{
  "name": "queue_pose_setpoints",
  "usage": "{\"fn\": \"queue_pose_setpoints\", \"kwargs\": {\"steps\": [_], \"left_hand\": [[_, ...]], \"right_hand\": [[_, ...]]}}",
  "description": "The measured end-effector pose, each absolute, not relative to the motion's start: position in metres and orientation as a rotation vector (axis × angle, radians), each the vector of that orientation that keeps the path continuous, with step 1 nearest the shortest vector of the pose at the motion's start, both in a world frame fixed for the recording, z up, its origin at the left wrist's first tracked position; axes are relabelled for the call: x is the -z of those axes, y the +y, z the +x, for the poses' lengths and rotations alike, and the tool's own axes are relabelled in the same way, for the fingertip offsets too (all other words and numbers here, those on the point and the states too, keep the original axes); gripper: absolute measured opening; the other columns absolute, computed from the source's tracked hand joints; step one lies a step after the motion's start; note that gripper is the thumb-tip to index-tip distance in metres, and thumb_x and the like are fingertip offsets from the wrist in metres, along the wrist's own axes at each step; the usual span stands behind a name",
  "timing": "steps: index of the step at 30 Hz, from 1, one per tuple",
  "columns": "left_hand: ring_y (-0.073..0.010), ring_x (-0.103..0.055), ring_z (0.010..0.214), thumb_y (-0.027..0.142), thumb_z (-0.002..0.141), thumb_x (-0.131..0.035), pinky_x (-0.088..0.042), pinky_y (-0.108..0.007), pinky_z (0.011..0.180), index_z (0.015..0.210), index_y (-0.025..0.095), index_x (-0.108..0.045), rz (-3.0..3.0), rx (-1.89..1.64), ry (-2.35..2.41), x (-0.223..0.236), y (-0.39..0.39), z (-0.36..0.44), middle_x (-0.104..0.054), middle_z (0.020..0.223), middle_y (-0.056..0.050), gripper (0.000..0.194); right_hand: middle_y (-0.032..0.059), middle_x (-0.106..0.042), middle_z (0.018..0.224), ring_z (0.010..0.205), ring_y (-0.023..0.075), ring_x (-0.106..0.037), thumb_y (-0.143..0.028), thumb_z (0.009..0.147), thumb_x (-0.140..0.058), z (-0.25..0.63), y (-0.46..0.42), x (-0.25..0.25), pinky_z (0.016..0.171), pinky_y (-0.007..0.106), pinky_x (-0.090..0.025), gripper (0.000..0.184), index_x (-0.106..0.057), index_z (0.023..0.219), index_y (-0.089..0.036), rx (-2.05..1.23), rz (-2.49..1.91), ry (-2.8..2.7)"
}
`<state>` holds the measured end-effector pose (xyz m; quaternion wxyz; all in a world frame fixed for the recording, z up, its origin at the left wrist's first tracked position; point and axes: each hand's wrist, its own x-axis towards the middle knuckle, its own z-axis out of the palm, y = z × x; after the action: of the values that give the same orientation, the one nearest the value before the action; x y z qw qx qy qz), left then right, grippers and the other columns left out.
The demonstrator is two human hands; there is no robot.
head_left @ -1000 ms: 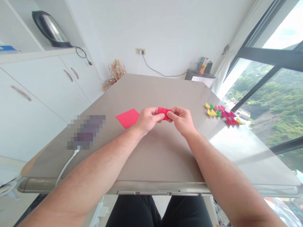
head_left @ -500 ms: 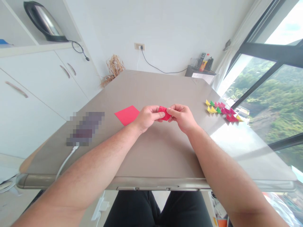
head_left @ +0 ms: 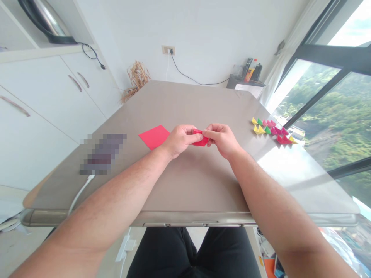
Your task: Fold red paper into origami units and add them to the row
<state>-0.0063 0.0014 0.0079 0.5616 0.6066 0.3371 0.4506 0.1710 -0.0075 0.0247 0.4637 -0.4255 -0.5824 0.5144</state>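
Note:
Between my two hands is a small folded piece of red paper (head_left: 200, 143), held above the table. My left hand (head_left: 183, 139) pinches its left side, with the thumb lying across the front. At its right side, my right hand (head_left: 219, 139) grips the top edge between thumb and fingers. The fingers behind the paper are partly hidden. A flat red paper sheet (head_left: 153, 136) lies on the table just left of my left hand, partly covered by it.
Several folded paper boats (head_left: 272, 131) in yellow, green, pink and red stand at the table's right. A blurred dark device (head_left: 102, 154) with a white cable (head_left: 81, 195) lies at left. The grey-brown table (head_left: 191, 104) reaches toward the wall; a window (head_left: 315, 85) is at right.
The folded red paper has tilted, and its top edge now shows as a narrow strip between my thumbs. Both hands stay close together. The view has shifted slightly.

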Motion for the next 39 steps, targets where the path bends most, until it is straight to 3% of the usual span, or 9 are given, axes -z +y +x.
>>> {"fn": "queue_pose_setpoints", "kwargs": {"steps": [7,12,17,25,30,35,39], "left_hand": [[-0.0215,-0.071,0.080,0.039,0.076,-0.082,-0.053,-0.036,0.074,0.081,0.015,-0.071,1.441,-1.053,0.875,-0.007,0.004,-0.006,-0.075,0.082,-0.010,0.027],[-0.0195,-0.070,0.076,0.045,0.074,-0.084,-0.054,-0.034,0.074,0.080,0.015,-0.070,1.442,-1.159,0.858,-0.005,0.004,-0.003,-0.074,0.079,-0.008,0.034],[-0.0178,-0.068,0.075,0.040,0.075,-0.082,-0.053,-0.033,0.074,0.077,0.016,-0.070,1.389,-1.208,0.900,-0.004,0.006,-0.002,-0.072,0.075,-0.005,0.027],[-0.0128,-0.056,0.058,0.034,0.077,-0.077,-0.038,-0.026,0.053,0.071,0.018,-0.067,1.605,-0.947,1.012,-0.013,0.008,-0.017,-0.066,0.066,-0.004,0.019],[-0.0126,-0.055,0.056,0.035,0.076,-0.076,-0.039,-0.026,0.053,0.076,0.018,-0.067,1.650,-0.932,1.024,-0.012,0.004,-0.014,-0.067,0.068,-0.003,0.019],[-0.0095,-0.044,0.049,0.033,0.076,-0.072,-0.028,-0.025,0.048,0.063,0.019,-0.066,1.905,-0.776,1.107,-0.008,0.004,-0.016,-0.058,0.056,0.001,0.021],[-0.0095,-0.043,0.052,0.037,0.073,-0.079,-0.029,-0.026,0.050,0.062,0.018,-0.068,1.781,-0.882,1.089,-0.007,0.006,-0.016,-0.060,0.059,0.000,0.024]], "right_hand": [[0.0011,-0.062,0.060,0.056,0.0128,-0.055,-0.033,0.077,-0.073,0.171,-0.007,-0.023,0.055,0.027,-0.043,0.021,-0.062,0.066,-0.019,-1.019,-1.133,-1.558],[-0.0002,-0.061,0.058,0.056,0.0122,-0.055,-0.039,0.078,-0.074,0.172,-0.007,-0.024,0.056,0.027,-0.045,0.024,-0.062,0.071,-0.018,-1.054,-1.120,-1.556],[-0.0002,-0.062,0.060,0.058,0.0122,-0.056,-0.035,0.078,-0.072,0.172,-0.009,-0.026,0.057,0.026,-0.044,0.022,-0.061,0.069,-0.018,-1.032,-1.175,-1.581],[-0.0008,-0.059,0.058,0.056,0.0115,-0.051,-0.029,0.077,-0.069,0.172,-0.008,-0.027,0.053,0.025,-0.037,0.017,-0.062,0.067,-0.018,-0.960,-1.256,-1.679],[-0.0006,-0.062,0.061,0.055,0.0113,-0.049,-0.033,0.078,-0.067,0.172,-0.008,-0.027,0.053,0.025,-0.036,0.017,-0.065,0.072,-0.018,-0.905,-1.279,-1.721],[-0.0008,-0.066,0.063,0.056,0.0106,-0.046,-0.029,0.077,-0.066,0.171,-0.009,-0.026,0.053,0.026,-0.035,0.016,-0.065,0.065,-0.019,-0.781,-1.329,-1.913],[-0.0005,-0.066,0.063,0.056,0.0110,-0.048,-0.033,0.078,-0.067,0.168,-0.010,-0.026,0.053,0.026,-0.035,0.018,-0.065,0.066,-0.019,-0.775,-1.324,-1.870]]}}
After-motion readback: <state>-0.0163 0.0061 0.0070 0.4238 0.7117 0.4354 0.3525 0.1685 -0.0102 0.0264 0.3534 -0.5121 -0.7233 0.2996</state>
